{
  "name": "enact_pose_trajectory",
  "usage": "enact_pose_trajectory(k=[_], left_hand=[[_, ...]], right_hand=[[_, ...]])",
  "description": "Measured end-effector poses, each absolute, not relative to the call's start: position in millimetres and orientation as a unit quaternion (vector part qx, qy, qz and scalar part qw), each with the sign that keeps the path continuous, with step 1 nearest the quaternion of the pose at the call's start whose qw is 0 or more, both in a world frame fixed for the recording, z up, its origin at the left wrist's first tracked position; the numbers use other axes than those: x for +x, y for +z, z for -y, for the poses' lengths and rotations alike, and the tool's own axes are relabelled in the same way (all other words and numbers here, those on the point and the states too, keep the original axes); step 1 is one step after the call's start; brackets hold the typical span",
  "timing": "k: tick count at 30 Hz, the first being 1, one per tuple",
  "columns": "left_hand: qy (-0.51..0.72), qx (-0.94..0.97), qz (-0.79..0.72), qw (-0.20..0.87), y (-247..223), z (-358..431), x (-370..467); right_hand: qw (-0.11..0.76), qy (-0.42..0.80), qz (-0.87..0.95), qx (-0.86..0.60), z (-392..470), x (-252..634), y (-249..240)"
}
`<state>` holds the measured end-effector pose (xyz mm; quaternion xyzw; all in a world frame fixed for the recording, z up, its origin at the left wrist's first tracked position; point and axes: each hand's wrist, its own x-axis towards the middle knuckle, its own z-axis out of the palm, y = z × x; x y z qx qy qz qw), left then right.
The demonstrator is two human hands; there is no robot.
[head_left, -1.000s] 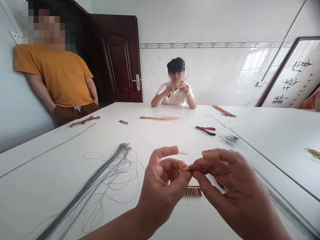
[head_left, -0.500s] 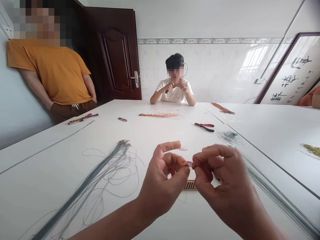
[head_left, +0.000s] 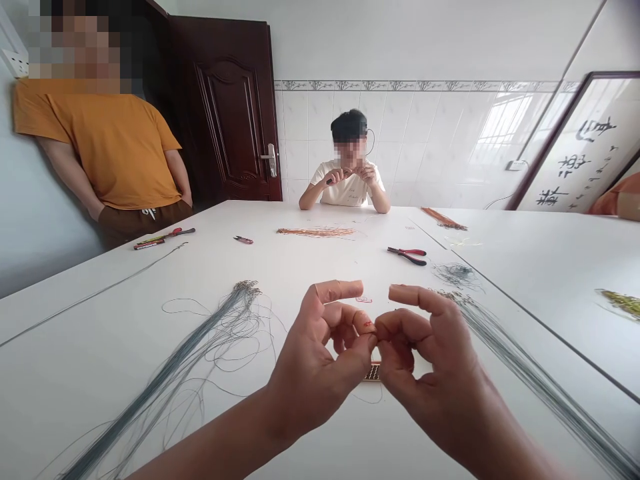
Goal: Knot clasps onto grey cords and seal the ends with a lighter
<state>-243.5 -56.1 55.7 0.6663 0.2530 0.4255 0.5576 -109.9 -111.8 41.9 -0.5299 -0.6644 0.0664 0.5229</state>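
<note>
Over the middle of the table, my left hand (head_left: pixel 325 363) pinches thumb and forefinger together, with another finger stretched out above. My right hand (head_left: pixel 433 363) is pinched the same way, and its fingertips meet those of the left. Whatever the fingertips hold is too small and hidden to name. Below them shows a small gold-framed piece with a dark grid, like a tiny abacus (head_left: pixel 372 372), partly covered by my hands. Whether it hangs or lies on the table I cannot tell. A thin thread loops just beneath it.
Grey-green cord bundles (head_left: pixel 165 377) lie left and right (head_left: pixel 530 373). Red-and-black pliers (head_left: pixel 407 255), small snips (head_left: pixel 243 239), orange cords (head_left: pixel 317 232) and a dark thread tangle (head_left: pixel 455 274) lie farther back. One person (head_left: pixel 353 180) sits opposite; another (head_left: pixel 115 147) stands at left.
My right hand has moved left, closing the small gap between the fingertips where a pinkish bit showed before. Its raised finger now points more outward. My left hand has barely shifted.
</note>
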Motion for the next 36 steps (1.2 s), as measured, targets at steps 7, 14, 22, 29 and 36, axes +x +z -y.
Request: enact_pose_trajectory(k=[7, 14, 22, 29, 36], left_hand=[[0.414, 0.531, -0.295, 0.678, 64.8, 58.6, -241.0], [0.379, 0.515, -0.289, 0.713, 68.3, 56.1, -245.7], [0.393, 0.5, -0.279, 0.72, 64.4, 58.5, -241.5], [0.356, 0.5, -0.257, 0.746, 65.7, 56.4, -242.7], [0.349, 0.511, -0.243, 0.747, 60.1, 56.6, -242.4]], right_hand=[[0.559, 0.059, 0.647, -0.516, 110.9, -106.1, 42.8], [0.552, 0.044, 0.666, -0.499, 113.5, -106.7, 42.3], [0.558, 0.012, 0.677, -0.48, 111.5, -108.6, 38.9], [0.546, -0.003, 0.682, -0.486, 111.4, -109.0, 35.3], [0.567, 0.023, 0.682, -0.462, 109.8, -110.9, 36.2]])
